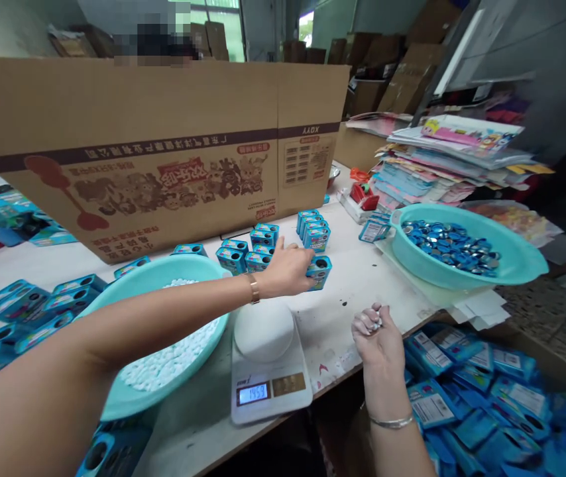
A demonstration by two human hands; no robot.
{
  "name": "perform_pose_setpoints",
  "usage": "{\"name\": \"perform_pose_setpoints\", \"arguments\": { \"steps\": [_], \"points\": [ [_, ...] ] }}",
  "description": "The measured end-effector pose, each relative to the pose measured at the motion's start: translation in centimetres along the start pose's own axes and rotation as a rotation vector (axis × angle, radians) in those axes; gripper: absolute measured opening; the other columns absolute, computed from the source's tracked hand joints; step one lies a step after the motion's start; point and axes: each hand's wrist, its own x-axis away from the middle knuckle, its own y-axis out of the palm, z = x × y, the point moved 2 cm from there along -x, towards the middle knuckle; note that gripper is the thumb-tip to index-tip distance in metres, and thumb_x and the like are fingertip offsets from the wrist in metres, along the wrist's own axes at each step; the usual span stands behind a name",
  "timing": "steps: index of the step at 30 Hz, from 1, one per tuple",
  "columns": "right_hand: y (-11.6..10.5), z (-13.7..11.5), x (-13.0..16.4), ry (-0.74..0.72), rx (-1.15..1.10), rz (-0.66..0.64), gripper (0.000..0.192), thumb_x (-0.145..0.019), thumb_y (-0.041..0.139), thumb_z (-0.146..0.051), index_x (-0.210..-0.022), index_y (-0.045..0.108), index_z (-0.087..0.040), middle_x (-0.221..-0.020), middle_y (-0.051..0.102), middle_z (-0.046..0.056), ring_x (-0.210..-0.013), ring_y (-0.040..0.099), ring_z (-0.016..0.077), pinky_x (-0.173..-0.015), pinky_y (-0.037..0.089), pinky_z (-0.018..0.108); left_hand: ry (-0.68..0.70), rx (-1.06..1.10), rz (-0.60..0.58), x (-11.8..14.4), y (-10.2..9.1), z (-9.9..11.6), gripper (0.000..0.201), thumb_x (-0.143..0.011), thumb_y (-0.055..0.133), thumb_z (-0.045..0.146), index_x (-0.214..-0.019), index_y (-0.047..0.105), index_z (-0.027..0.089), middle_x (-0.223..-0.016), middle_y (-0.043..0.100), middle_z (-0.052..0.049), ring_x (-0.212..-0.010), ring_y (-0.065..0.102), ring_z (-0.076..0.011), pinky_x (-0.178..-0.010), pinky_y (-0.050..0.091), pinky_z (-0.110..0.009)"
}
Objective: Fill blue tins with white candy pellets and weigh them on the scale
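My left hand (285, 268) reaches across the table, its fingers closed on the near edge of a small blue box (319, 273) with a round dark hole in its top. Similar blue boxes (258, 260) stand in rows just beyond and to its left. Over the table's front edge, my right hand (376, 331) is turned palm up with curled fingers around small white tablets; whitish powder coats the fingertips. Below my left forearm, a turquoise basin (164, 391) holds many white tablets (164, 361). A white kitchen scale (273, 391) with a round white platform stands between my arms, its display lit.
A large cardboard sheet (188, 132) stands upright across the back. At right sits a turquoise basin (516, 268) of shiny blue round pieces, near stacked papers (442, 165). Many blue boxes (472, 397) fill a carton below. Behind the cardboard, another person is partly visible.
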Motion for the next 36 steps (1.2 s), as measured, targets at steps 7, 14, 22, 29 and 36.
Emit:
{"name": "perform_pose_setpoints", "arguments": {
  "steps": [7, 14, 22, 29, 36],
  "points": [
    [3.3, -3.2, -5.6, -0.32, 0.643, -0.079, 0.038, -0.067, 0.079, -0.049, -0.077, 0.062, -0.017, -0.048, 0.038, -0.01, -0.038, 0.027, 0.004, -0.035, 0.018, 0.017, -0.021, -0.048, -0.045, -10.4, 4.7, 0.6, 0.021, -0.075, 0.061, 0.027, -0.091, 0.065, 0.015, -0.098, 0.071, -0.014, -0.106, 0.06, -0.0348, -0.102, 0.031, -0.054],
    [10.8, -5.6, -12.5, -0.737, 1.42, -0.187, 0.022, -0.076, 0.071, -0.042, -0.073, 0.065, -0.022, -0.059, 0.061, -0.001, -0.056, 0.051, 0.0153, -0.057, 0.036, 0.027, -0.081, -0.013, -0.038, -13.5, 8.4, -0.5, 0.027, -0.076, 0.061, 0.023, -0.1, 0.064, 0.01, -0.102, 0.07, -0.017, -0.109, 0.057, -0.0354, -0.091, 0.04, -0.046],
    [11.7, -4.0, -16.0, -0.546, 1.698, -0.145, 0.014, -0.073, 0.071, -0.033, -0.07, 0.068, -0.02, -0.073, 0.069, 0.01, -0.089, 0.063, 0.0271, -0.085, 0.04, 0.035, -0.013, -0.014, 0.086, -9.8, 3.4, -3.3, 0.037, -0.086, 0.058, 0.043, -0.11, 0.06, 0.015, -0.112, 0.065, -0.012, -0.111, 0.053, -0.029, -0.094, 0.039, -0.038],
    [9.0, -4.8, -12.4, -0.424, 1.313, -0.148, 0.033, -0.082, 0.058, -0.049, -0.083, 0.063, -0.017, -0.049, 0.038, -0.008, -0.041, 0.036, 0.0097, -0.042, 0.032, 0.023, 0.097, -0.067, -0.154, -5.8, 2.6, -6.1, 0.065, -0.068, 0.075, 0.051, -0.121, 0.055, 0.017, -0.123, 0.061, -0.014, -0.117, 0.049, -0.0339, -0.104, 0.031, -0.052],
    [1.1, -0.5, -3.6, 0.152, 0.368, -0.187, 0.037, -0.064, 0.085, -0.032, -0.086, 0.06, -0.016, -0.051, 0.034, -0.013, -0.035, 0.026, 0.0011, -0.03, 0.02, 0.011, 0.173, -0.117, -0.188, -5.0, 5.2, -5.6, 0.035, -0.072, 0.07, 0.026, -0.105, 0.064, 0.017, -0.108, 0.069, -0.011, -0.112, 0.053, -0.0309, -0.11, 0.017, -0.06]
  ]
}}
